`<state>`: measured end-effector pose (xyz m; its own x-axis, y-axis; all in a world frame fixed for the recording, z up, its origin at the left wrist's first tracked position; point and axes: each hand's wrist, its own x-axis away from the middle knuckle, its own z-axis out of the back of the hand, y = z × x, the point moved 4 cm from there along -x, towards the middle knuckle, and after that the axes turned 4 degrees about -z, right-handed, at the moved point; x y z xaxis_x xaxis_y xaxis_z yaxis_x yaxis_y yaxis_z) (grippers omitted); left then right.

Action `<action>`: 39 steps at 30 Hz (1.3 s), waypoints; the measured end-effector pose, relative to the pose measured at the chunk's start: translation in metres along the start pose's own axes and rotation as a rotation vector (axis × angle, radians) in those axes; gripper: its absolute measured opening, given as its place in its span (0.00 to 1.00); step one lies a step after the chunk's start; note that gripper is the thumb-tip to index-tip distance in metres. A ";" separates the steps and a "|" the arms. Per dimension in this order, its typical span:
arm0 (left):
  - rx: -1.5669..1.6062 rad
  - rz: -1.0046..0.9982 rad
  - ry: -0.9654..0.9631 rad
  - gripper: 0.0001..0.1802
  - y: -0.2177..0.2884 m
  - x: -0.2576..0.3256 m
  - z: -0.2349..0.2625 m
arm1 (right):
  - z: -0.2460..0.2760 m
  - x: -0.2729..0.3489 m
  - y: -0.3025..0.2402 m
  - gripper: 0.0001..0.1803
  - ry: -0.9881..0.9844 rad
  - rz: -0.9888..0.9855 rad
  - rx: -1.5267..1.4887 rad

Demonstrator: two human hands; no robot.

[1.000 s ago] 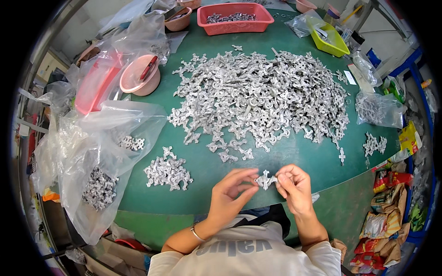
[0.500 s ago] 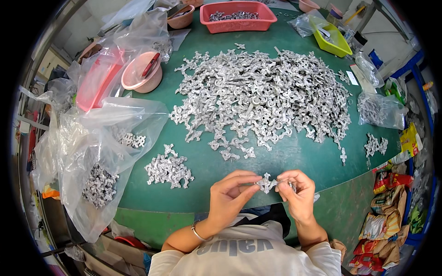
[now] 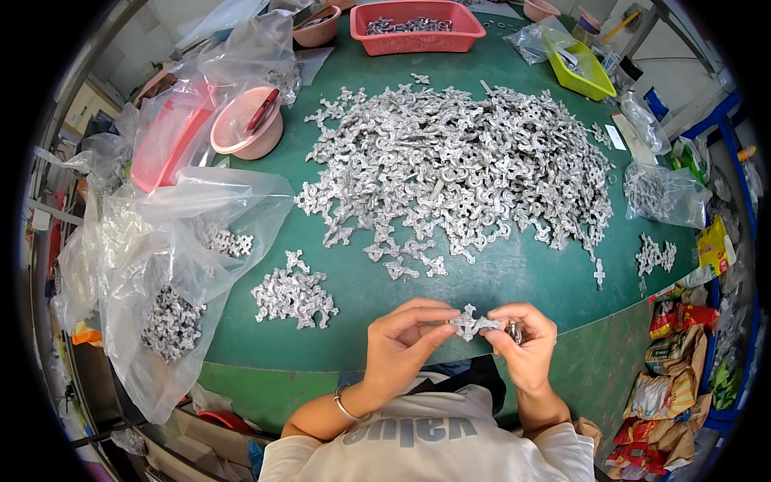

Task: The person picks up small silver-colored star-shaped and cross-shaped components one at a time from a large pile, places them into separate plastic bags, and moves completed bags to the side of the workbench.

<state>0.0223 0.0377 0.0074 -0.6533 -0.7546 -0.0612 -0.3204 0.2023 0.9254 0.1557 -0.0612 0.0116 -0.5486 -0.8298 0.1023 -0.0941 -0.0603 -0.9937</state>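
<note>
Near the table's front edge, my left hand (image 3: 408, 337) pinches a silver cross-shaped metal piece (image 3: 465, 322) between thumb and fingers. Facing it, my right hand (image 3: 526, 341) is closed, its fingertips on a small metal part (image 3: 487, 324) that meets the cross's right side. A darker shiny metal thing (image 3: 514, 331) sits within the curled right fingers; its kind is mostly hidden. Beyond both hands spreads a large heap of similar silver metal pieces (image 3: 466, 169). To the left of my hands lies a smaller pile of such pieces (image 3: 295, 293).
Clear plastic bags (image 3: 233, 197) with metal pieces cover the table's left side. A pink bowl (image 3: 269, 140) holds a red-handled tool. Farther back stand a red basket (image 3: 377, 46) and a yellow-green basket (image 3: 582, 83). A few pieces (image 3: 654, 254) lie by the right edge.
My right hand has shifted slightly right, and its fingers have turned. More of the small part and the darker metal thing now shows. The cross has moved slightly right.
</note>
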 end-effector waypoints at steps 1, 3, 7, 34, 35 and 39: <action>0.004 0.005 0.003 0.09 0.000 0.000 0.000 | 0.000 0.000 0.000 0.10 0.007 0.018 0.014; 0.016 0.013 0.001 0.09 0.000 0.001 -0.001 | 0.001 0.002 -0.001 0.10 0.027 0.057 0.047; 0.021 -0.005 -0.019 0.10 -0.001 0.001 0.000 | 0.001 0.003 -0.002 0.10 0.033 0.084 0.044; 0.231 0.413 -0.034 0.10 -0.017 0.001 -0.003 | 0.000 0.000 0.008 0.07 -0.114 -0.085 -0.283; 0.194 0.417 -0.032 0.10 -0.015 -0.001 -0.005 | 0.006 -0.004 0.013 0.07 -0.111 -0.093 -0.273; 0.125 0.331 -0.035 0.11 -0.017 -0.005 -0.003 | 0.064 -0.034 0.021 0.06 0.074 -0.126 -0.215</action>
<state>0.0330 0.0366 -0.0073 -0.7583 -0.6139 0.2194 -0.1674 0.5086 0.8446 0.2262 -0.0696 -0.0154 -0.5800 -0.7796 0.2361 -0.3359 -0.0351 -0.9412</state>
